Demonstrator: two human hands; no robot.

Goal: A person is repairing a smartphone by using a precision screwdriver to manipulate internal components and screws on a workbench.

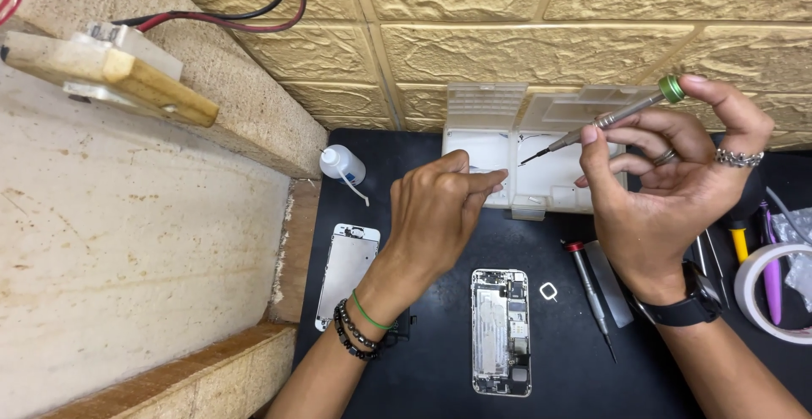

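Right hand (677, 195) is gripping a thin screwdriver (605, 121) with a green cap, fingers closed round the shaft, tip slanting down-left over the white parts box (541, 178). Left hand (440, 208) is hovering just in front of the box, thumb and forefinger pinched together; whatever they are pinching is too small to make out, possibly a screw.

Opened phone (501, 332) is lying on the black mat (423, 360) below both hands, internals exposed. Its detached screen panel (347, 273) is lying to the left, a small square ring (548, 291) to the right, and a second screwdriver (590, 294) beside that.

Risks, as judged:
- The pinch is sitting above the mat, not over a compartment; a slip would be sending a tiny part onto black, hard to find.
- The driver tip is pointing near the left fingertips; a jerk could be pricking them.
- The squeeze bottle (341, 165) is lying on its side near the panel; a leak could be reaching it.
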